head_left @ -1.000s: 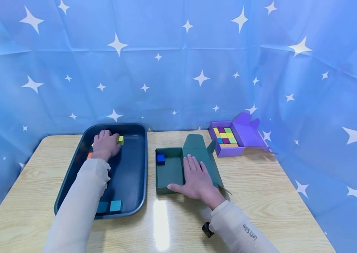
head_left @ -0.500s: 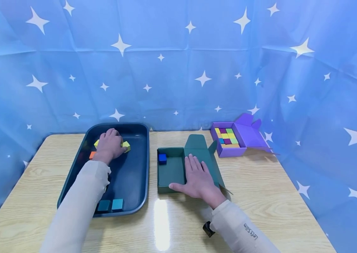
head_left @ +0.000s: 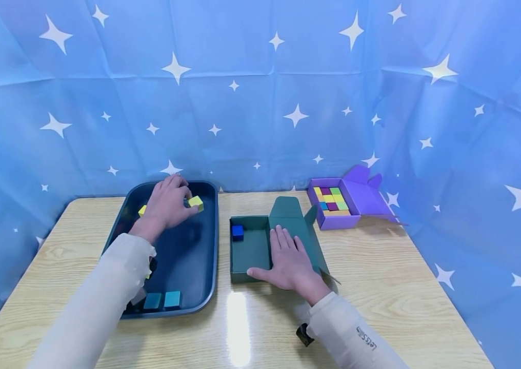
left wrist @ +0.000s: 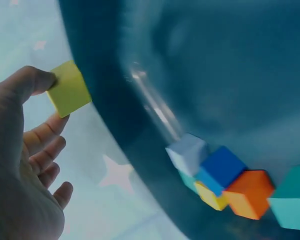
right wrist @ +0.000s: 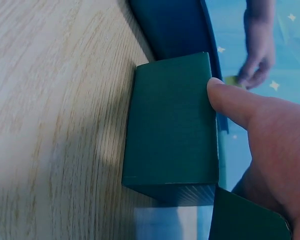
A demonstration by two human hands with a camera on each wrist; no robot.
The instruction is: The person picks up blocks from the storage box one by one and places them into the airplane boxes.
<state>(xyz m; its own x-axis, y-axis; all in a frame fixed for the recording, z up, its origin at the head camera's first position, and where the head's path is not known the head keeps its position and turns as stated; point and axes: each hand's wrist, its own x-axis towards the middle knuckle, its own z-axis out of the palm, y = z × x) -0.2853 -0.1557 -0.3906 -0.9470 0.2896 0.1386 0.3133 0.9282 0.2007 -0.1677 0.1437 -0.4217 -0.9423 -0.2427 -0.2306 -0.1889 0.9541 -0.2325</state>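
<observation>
Yellow cube (head_left: pixel 196 203) lifted above tray (head_left: pixel 191 271) in left grip (head_left: pixel 167 205), blue cube (head_left: pixel 238 232) inside green box (head_left: pixel 252 254)

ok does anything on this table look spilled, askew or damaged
Nothing stands out. The left hand pinches a yellow cube; the other blocks in view sit inside the dark tray, green box or purple box. No tears or spills show.

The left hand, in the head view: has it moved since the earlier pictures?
Yes, rightward in the picture: the left hand, pinching a yellow cube, is now nearer the right rim of the dark blue tray.
</observation>
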